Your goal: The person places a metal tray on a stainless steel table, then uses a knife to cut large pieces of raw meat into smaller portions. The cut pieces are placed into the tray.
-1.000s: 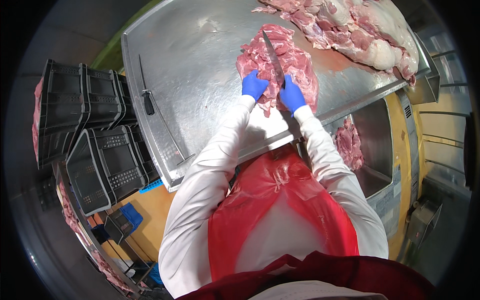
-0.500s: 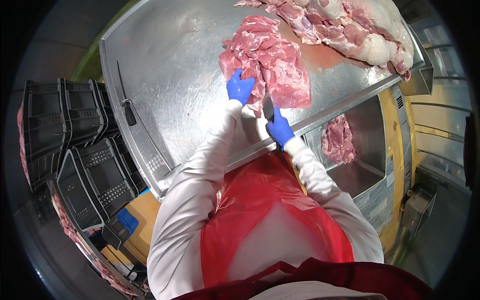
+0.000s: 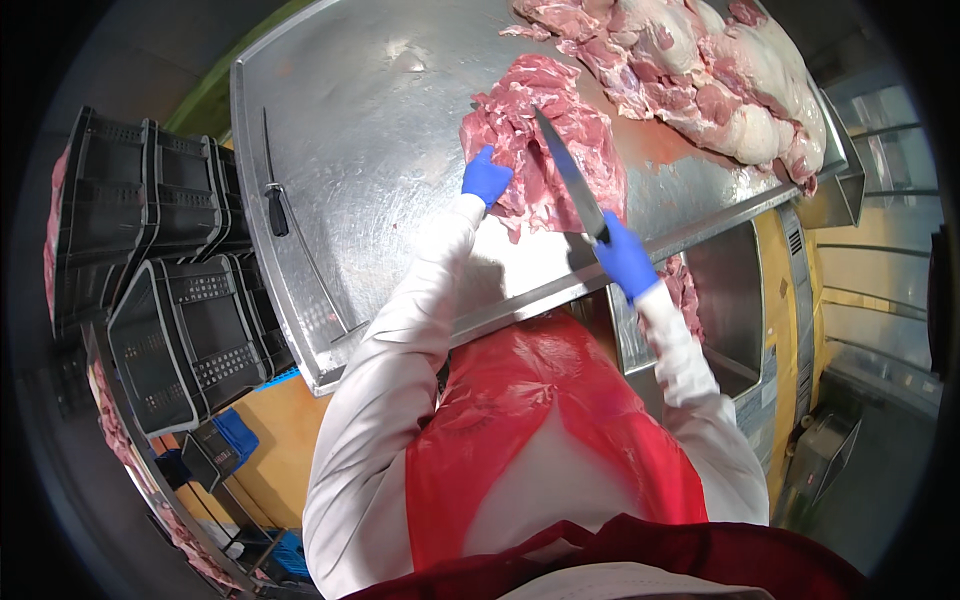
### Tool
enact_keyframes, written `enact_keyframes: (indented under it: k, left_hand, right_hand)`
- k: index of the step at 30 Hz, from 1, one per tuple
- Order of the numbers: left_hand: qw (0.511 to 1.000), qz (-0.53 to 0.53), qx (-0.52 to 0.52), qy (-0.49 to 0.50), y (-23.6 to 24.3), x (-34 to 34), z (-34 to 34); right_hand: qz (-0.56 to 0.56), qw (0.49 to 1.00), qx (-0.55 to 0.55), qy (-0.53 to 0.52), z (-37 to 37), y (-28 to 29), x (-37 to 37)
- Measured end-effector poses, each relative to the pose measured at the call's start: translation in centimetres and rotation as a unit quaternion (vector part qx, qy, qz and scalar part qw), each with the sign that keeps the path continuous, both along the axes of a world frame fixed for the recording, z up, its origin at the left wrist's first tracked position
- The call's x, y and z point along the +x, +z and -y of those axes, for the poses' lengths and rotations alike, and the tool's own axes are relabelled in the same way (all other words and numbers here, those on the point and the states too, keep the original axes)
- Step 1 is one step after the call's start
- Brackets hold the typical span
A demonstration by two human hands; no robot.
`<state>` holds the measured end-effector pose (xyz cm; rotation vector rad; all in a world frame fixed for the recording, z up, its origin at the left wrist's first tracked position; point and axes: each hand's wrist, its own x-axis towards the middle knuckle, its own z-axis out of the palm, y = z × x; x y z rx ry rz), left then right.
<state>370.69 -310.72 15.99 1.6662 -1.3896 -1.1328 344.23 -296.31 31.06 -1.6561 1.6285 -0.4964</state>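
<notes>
A spread piece of raw pink meat (image 3: pixel 560 120) lies on the steel worktop (image 3: pixel 370 150). My left hand (image 3: pixel 487 177) in a blue glove grips its left edge with curled fingers. My right hand (image 3: pixel 623 250), also in a blue glove, is closed round the dark handle of a long knife (image 3: pixel 570 168), whose blade extends up and leftward over the meat, tip toward its upper middle. Larger pieces of meat (image 3: pixel 730 120) with pale skin lie along the back right of the worktop.
A black-handled sharpening steel (image 3: pixel 277 205) lies at the worktop's left. Grey crates (image 3: pixel 190 330) are stacked beside it. A steel bin (image 3: pixel 722 290) holding meat sits below the right edge, partly behind my right arm. More meat (image 3: pixel 115 430) is at the lower left.
My right hand has moved toward the right with the knife; the blade, half hidden in the meat earlier, now shows fully, angled across it. My left hand stays at the meat's left side.
</notes>
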Motion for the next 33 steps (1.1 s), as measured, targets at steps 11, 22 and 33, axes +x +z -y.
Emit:
enact_keyframes:
  k: [11,22,33]
  left_hand:
    - [0.991,-0.106,0.012,0.081,-0.3,-1.2,-1.1]
    - [0.927,-0.342,-0.009,0.152,-1.2,-3.0,-3.0]
    - [0.861,-0.454,0.021,0.228,0.9,-2.1,-2.0]
  right_hand:
    - [-0.074,0.986,0.068,0.131,21.0,-7.3,8.8]
    - [-0.068,0.983,0.102,0.134,16.7,-8.8,6.3]
    - [-0.035,0.994,0.067,0.079,-3.1,-9.0,-1.0]
